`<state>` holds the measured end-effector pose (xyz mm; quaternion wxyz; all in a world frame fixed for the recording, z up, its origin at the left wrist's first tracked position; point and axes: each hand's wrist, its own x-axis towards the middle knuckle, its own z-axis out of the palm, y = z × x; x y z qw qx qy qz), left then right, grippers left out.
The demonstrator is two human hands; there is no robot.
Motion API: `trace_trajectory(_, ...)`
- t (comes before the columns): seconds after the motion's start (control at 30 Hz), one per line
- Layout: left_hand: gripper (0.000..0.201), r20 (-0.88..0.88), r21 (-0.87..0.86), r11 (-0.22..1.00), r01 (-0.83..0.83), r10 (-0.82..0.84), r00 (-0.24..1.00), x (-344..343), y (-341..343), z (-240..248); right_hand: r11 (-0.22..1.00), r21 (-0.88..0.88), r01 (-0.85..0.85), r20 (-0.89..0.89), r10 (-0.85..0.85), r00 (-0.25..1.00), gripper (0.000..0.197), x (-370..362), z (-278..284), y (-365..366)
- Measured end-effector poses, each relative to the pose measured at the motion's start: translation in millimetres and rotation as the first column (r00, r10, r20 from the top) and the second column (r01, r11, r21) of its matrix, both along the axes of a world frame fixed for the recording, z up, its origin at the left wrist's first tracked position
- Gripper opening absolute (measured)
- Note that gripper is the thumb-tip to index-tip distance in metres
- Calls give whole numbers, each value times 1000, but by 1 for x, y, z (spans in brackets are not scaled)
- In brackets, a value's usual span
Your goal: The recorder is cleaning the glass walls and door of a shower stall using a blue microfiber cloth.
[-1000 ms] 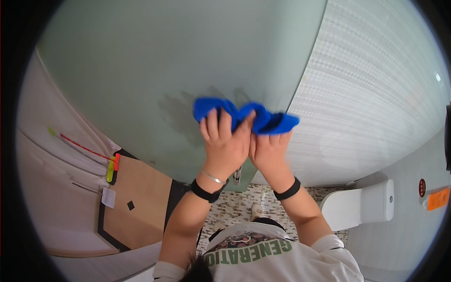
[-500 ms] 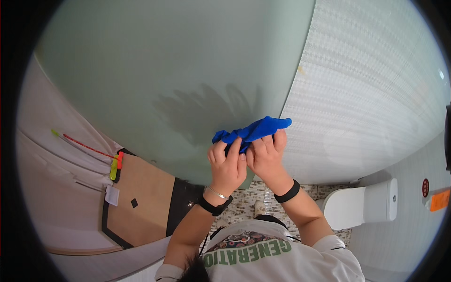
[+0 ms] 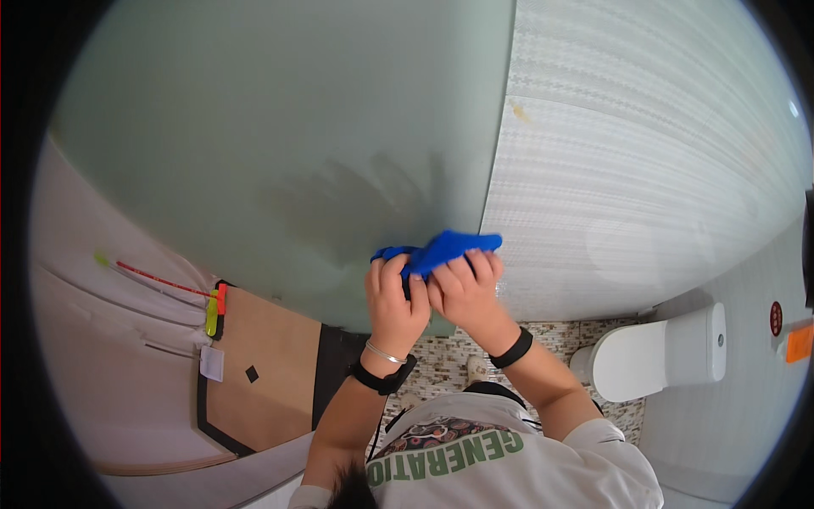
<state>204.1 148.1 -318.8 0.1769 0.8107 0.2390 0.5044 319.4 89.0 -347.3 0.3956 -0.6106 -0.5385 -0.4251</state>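
A crumpled blue cloth [image 3: 449,248] is bunched between my two hands, in front of a frosted greenish glass panel [image 3: 297,102]. Fingers of my left hand [image 3: 395,301] curl around its left end. My right hand [image 3: 468,288] grips the longer right part, which sticks out past the fingertips. The two hands are side by side, nearly touching. Whether the cloth presses on the glass I cannot tell. A shadow of the hands falls on the panel. I wear a bracelet and a black watch on the left wrist, a black band on the right.
To the right of the glass edge is a pale patterned wall [image 3: 627,161] with a yellowish stain. A white toilet [image 3: 632,363] stands at the right on mosaic flooring [image 3: 551,339]. On the left, a red-and-yellow broom or squeegee [image 3: 217,307] leans by a tan floor [image 3: 263,365] beyond a dark sill.
Both hands and the cloth have moved a little left and lower in the picture. The view has also shifted, with the glass edge now farther left.
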Motion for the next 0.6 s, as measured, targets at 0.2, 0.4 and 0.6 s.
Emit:
trace_trajectory(0.2, 20, -95, -119, 993, 22, -34, 995, -6, 1, -11, 983, -151, -107, -171, 80, 982, 34, -1, -51, -14)
trace_trajectory(0.4, 18, -104, -75, 997, 4, -11, 994, -5, 0, -7, 955, 180, -237, -181, 269, 946, 36, 12, -11, 14)
trace_trajectory(0.6, 11, -152, -24, 1000, 9, -12, 988, -7, 2, -1, 963, 60, -264, -492, 258, 831, 28, 1, -40, -11)
